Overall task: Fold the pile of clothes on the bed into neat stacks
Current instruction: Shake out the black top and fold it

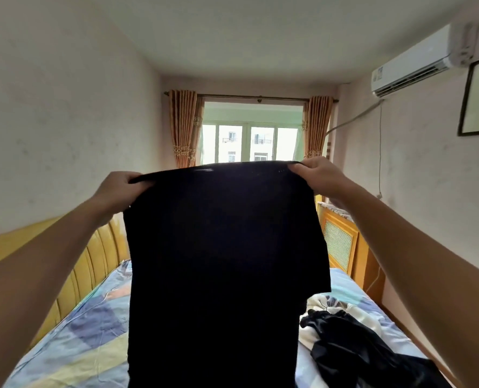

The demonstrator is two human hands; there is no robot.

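The left hand (117,189) and right hand (318,175) each gripped a top corner of a black garment (224,261), held up above the bed (73,340)

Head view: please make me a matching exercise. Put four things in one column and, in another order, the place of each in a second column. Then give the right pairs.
Things:
1. black garment
2. air conditioner
3. curtains
4. pile of clothes

Places:
A. high on the right wall
B. lying on the bed, at the right
C. held up by the left hand and right hand
D. at both sides of the window

Pairs: 1-C, 2-A, 3-D, 4-B
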